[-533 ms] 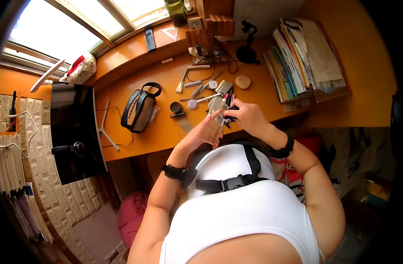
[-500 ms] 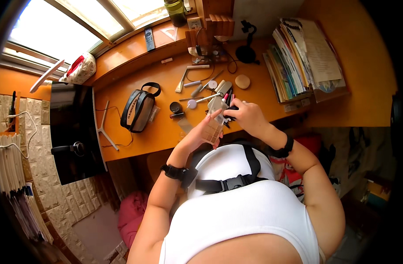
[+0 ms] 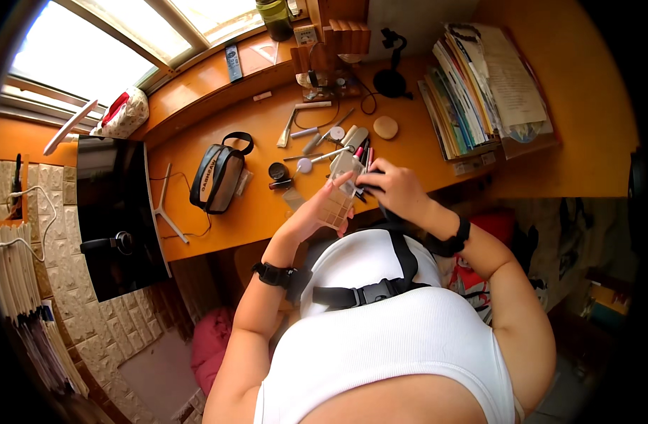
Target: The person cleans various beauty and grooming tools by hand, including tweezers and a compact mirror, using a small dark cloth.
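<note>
My left hand (image 3: 315, 212) holds a flat makeup palette (image 3: 342, 189) with rows of small pans, tilted above the front edge of the orange desk (image 3: 253, 212). My right hand (image 3: 397, 189) is just to the right of the palette and grips a slim dark applicator; its tip is over the palette's upper right part. Both wrists carry black bands.
On the desk lie several brushes and tubes (image 3: 324, 138), a small round mirror (image 3: 304, 165), a dark jar (image 3: 277, 172), a beige round puff (image 3: 385, 127) and a black pouch (image 3: 216, 180). A stack of books and papers (image 3: 479, 92) sits at right, a dark screen (image 3: 119, 212) at left.
The palette and both hands stay in nearly the same place above the desk edge; my right hand has shifted only slightly against the palette.
</note>
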{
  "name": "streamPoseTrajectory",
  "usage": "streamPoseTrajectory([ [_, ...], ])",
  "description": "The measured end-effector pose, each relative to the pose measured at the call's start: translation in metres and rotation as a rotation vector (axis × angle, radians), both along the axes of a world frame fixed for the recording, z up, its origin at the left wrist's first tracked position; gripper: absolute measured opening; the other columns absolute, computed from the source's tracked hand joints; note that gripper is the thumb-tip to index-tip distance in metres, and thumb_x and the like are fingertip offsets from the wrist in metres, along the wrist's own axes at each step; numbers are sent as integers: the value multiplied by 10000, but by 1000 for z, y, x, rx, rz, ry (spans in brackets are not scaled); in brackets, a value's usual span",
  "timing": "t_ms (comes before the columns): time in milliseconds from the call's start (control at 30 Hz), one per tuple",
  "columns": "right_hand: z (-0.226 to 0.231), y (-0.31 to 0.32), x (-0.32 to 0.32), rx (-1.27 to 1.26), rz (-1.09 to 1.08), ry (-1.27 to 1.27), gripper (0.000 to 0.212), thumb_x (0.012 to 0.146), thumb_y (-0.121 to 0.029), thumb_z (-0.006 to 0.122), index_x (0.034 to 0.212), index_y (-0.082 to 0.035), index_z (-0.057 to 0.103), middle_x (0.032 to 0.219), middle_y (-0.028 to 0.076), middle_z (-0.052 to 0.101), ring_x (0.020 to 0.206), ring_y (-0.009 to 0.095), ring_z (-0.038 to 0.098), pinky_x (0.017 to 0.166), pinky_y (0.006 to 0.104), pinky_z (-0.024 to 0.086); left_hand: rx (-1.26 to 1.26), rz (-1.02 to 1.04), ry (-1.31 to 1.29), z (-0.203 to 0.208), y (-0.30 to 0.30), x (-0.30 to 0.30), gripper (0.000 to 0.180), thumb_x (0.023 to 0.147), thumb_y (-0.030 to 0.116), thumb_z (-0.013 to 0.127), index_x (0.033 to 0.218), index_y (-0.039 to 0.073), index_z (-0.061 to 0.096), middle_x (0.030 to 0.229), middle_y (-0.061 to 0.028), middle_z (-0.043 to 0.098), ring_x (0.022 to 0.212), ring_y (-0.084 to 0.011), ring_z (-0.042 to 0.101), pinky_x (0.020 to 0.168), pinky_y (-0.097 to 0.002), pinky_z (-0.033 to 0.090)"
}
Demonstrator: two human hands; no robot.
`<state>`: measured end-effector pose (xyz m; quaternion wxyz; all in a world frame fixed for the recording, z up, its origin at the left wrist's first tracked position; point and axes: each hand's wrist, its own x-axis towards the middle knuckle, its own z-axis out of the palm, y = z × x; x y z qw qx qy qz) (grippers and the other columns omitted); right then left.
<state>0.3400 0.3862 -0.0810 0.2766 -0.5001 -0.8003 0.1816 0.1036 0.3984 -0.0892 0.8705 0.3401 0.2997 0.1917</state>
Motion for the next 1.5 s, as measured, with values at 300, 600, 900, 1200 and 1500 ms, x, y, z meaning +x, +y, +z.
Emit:
streamPoseTrajectory([
  [300,10,3,-12,3,-11,47,202,786,-170,769,978,-154,708,909,65,615,771,297,669,650,387,540,-42,-19,-34,-2,-6,5,664,1047,568,286,1587,190,206,908,-139,606,673,-233,635,627,-353,544],
  [600,1,14,-16,45,-73,-16,156,803,-200,761,947,-192,704,899,38,607,718,266,674,615,384,539,-55,-27,-34,0,-7,-1,688,1046,571,283,1597,178,158,902,-136,601,670,-234,626,627,-351,536],
  [900,4,13,-21,-52,-17,44,221,797,-185,766,1010,-168,707,957,48,636,799,295,678,683,385,554,-26,-28,-29,-11,-5,-8,693,1045,579,274,1603,190,138,918,-139,602,702,-231,625,633,-357,539],
  [1200,-1,25,9,-587,63,569,466,799,-98,728,1240,10,622,1071,102,710,979,180,669,910,303,508,-58,-43,-78,-12,-6,-12,784,1014,647,272,1589,123,177,1020,-181,642,733,-274,656,682,-383,561],
  [1500,27,6,-10,-577,251,446,471,765,-107,732,1219,-29,634,1046,140,729,994,251,706,905,347,534,-273,295,-73,-36,-2,-8,735,1018,634,285,1509,87,299,1170,-184,614,1021,-313,664,920,-459,543],
])
